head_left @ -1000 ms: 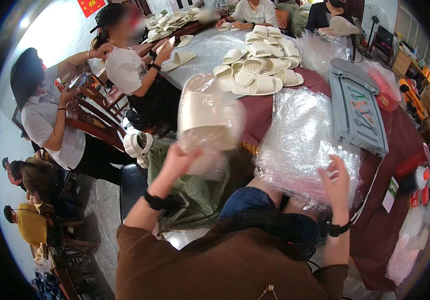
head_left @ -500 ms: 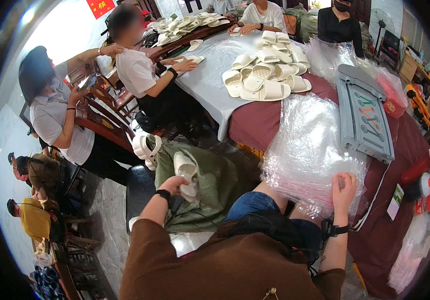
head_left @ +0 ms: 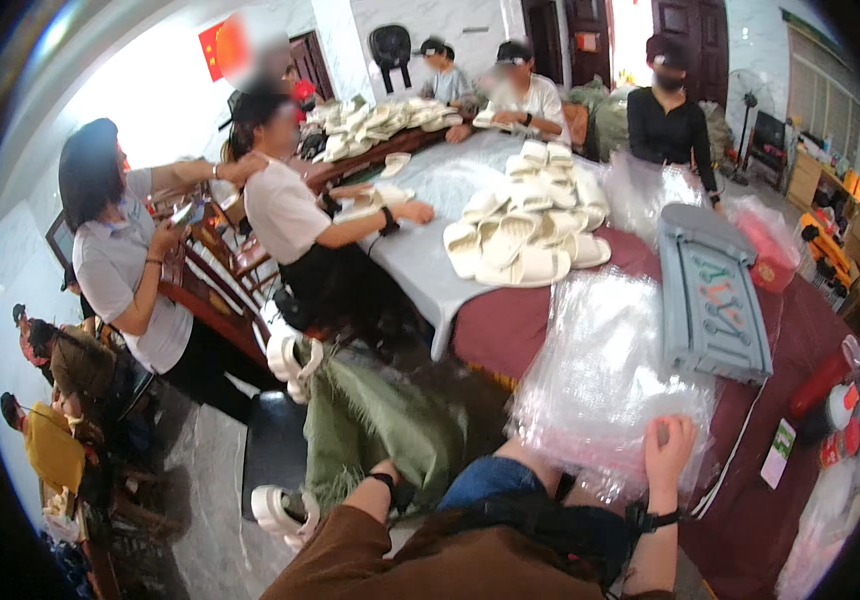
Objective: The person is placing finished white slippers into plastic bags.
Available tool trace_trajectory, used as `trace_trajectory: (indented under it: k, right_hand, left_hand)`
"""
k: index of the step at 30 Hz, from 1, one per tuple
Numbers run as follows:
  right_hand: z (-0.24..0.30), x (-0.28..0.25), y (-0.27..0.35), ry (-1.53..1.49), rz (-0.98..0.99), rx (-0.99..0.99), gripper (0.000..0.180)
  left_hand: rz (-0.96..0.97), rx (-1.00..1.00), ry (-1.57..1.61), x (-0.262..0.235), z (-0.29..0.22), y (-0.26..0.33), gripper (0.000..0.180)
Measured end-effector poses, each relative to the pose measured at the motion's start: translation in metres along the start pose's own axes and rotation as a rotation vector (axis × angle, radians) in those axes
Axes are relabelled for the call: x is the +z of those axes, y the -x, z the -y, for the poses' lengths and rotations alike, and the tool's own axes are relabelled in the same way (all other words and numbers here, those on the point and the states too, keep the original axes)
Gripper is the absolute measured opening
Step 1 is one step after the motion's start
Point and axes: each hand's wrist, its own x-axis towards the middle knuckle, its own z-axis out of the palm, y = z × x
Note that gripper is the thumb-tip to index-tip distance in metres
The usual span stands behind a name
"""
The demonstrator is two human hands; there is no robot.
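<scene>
My left hand (head_left: 402, 483) is down at the near side of a green woven sack (head_left: 365, 410) with a frayed edge. Its fingers are hidden there, so what they hold does not show. A stack of clear plastic bags (head_left: 600, 370) with pinkish edges lies over the table's near edge, close to my thighs. At the stack's near right side is my right hand (head_left: 670, 448), fingers curled toward the thumb. Whether a bag edge is caught between them is too small to see. Cream slippers (head_left: 525, 240) lie heaped on the table beyond the bags.
A grey plastic panel (head_left: 715, 295) stands right of the bags. A phone (head_left: 778, 453) and a red bottle (head_left: 827, 375) lie farther right. A black seat (head_left: 272, 455) is beside the sack. Co-workers stand at left and sit beyond the table; one handles slippers (head_left: 375, 200).
My left hand has moved down and right, and the cream slipper it held has gone from view. The view has tilted up. My right hand stays by the bags.
</scene>
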Motion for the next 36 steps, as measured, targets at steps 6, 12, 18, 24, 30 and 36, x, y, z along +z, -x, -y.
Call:
trace_trajectory:
  k: [6, 12, 18, 24, 30, 36]
  right_hand:
    - [0.004, -0.009, -0.003, 0.008, 0.029, 0.045, 0.014]
    - [0.012, 0.002, -0.010, -0.053, 0.042, 0.036, 0.015]
    - [0.014, -0.003, -0.008, 0.007, 0.033, 0.049, 0.016]
    - [0.009, -0.006, -0.005, -0.006, 0.021, 0.039, 0.014]
    - [0.020, -0.001, -0.009, -0.026, 0.004, -0.004, 0.012]
    - [0.006, -0.009, -0.001, 0.049, -0.006, 0.052, 0.012]
  left_hand:
    - [-0.174, -0.037, -0.249, -0.110, 0.040, -0.027, 0.056]
    - [-0.596, -0.162, 0.849, -0.044, 0.078, -0.109, 0.044]
    - [-0.203, -0.624, 0.281, -0.065, 0.014, -0.131, 0.043]
    - [-0.449, -0.530, 0.641, -0.032, 0.073, -0.097, 0.039]
    - [-0.693, -0.422, 1.018, -0.028, 0.107, -0.083, 0.035]
    - [-0.408, -0.719, 0.965, -0.112, 0.144, 0.052, 0.024]
